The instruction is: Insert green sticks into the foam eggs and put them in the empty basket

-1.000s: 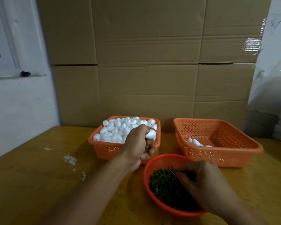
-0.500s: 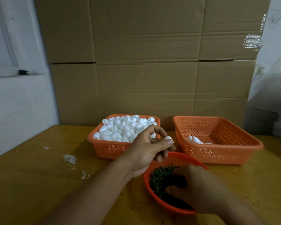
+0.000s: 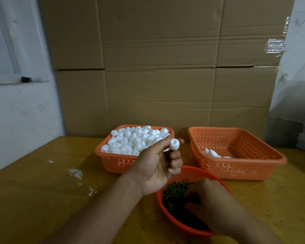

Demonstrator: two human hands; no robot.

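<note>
My left hand (image 3: 155,168) is raised over the table and pinches one white foam egg (image 3: 174,144) between thumb and forefinger, its dimpled end facing me. Just below it, my right hand (image 3: 217,206) reaches palm down into the round red bowl (image 3: 197,170), its fingers among the green sticks (image 3: 173,193). The fingertips are blurred, so any stick between them is hidden. The left orange basket (image 3: 116,162) is heaped with foam eggs (image 3: 136,140). The right orange basket (image 3: 236,167) holds only a few eggs (image 3: 212,153) at its left wall.
The baskets and bowl stand on a yellow wooden table (image 3: 42,199) with white foam crumbs (image 3: 76,172) on its left part. Cardboard sheets (image 3: 157,76) close off the back, and a white wall (image 3: 21,111) runs along the left.
My left hand took an egg from the full basket, carried it right and toward me, and turned it palm-up. My right hand stayed in the bowl, shifting among the sticks.
</note>
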